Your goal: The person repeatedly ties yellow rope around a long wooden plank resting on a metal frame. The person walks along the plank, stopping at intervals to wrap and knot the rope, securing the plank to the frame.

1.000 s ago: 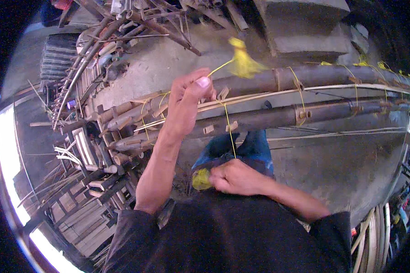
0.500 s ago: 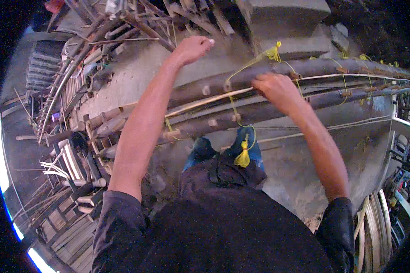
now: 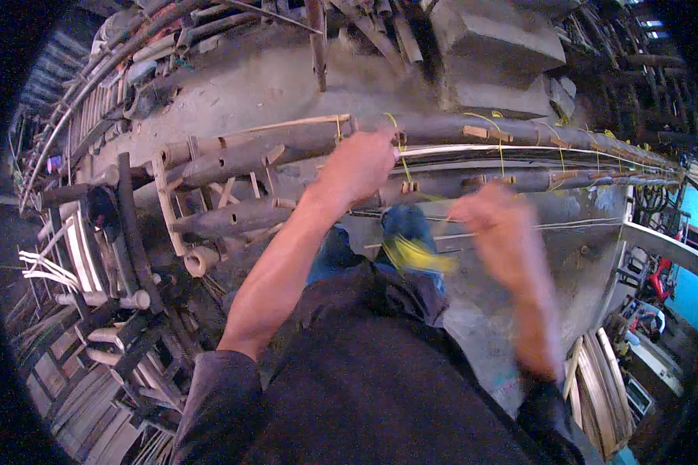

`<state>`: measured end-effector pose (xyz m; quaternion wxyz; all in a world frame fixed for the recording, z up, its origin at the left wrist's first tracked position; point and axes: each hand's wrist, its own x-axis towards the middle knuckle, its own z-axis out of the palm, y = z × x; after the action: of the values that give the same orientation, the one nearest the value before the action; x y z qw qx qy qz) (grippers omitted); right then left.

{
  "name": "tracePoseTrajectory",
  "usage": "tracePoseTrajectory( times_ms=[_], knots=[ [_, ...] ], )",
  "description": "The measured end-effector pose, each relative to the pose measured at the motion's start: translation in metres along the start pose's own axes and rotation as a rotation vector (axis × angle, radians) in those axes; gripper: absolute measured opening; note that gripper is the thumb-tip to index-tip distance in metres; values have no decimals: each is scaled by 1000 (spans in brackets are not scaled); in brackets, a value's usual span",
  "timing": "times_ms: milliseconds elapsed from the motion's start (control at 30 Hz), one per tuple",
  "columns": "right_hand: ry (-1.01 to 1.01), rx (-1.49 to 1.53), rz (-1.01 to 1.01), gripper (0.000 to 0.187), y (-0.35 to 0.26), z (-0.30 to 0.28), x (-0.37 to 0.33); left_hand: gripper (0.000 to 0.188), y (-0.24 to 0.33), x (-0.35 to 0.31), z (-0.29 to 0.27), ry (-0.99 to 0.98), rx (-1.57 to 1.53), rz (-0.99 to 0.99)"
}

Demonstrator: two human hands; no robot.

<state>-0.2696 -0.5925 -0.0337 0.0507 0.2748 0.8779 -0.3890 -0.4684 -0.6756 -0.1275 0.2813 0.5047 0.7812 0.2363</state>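
Note:
Two long dark poles, the far pole (image 3: 434, 128) and the near pole (image 3: 442, 184), run side by side across the view, with short wooden pegs along them. A long pale strip (image 3: 473, 149) lies between them. My left hand (image 3: 364, 164) is closed at the left end of this strip, beside the far pole; its fingertips are partly hidden. My right hand (image 3: 495, 217), smeared by motion, is on the near side of the near pole, its fingers drawn together on yellow cord. A blurred yellow cord bundle (image 3: 417, 254) hangs in front of my legs.
Concrete blocks (image 3: 504, 54) stand beyond the poles. A wooden frame (image 3: 167, 201) adjoins the poles' left ends. Stacked timber and slats (image 3: 93, 411) fill the lower left. Curved pale slats (image 3: 597, 387) lean at the lower right, near a white rail (image 3: 667, 252).
My left hand has come down from beyond the far pole to the pale strip. My right hand has moved from the strip toward me, and the yellow bundle swings. The view has shifted.

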Motion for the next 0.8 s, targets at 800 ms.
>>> tracePoseTrajectory(
  times_ms=[800],
  knots=[
    [-172,41,-545,18,64,170,56,23,21,11,5,237,-392,-37]
  ],
)
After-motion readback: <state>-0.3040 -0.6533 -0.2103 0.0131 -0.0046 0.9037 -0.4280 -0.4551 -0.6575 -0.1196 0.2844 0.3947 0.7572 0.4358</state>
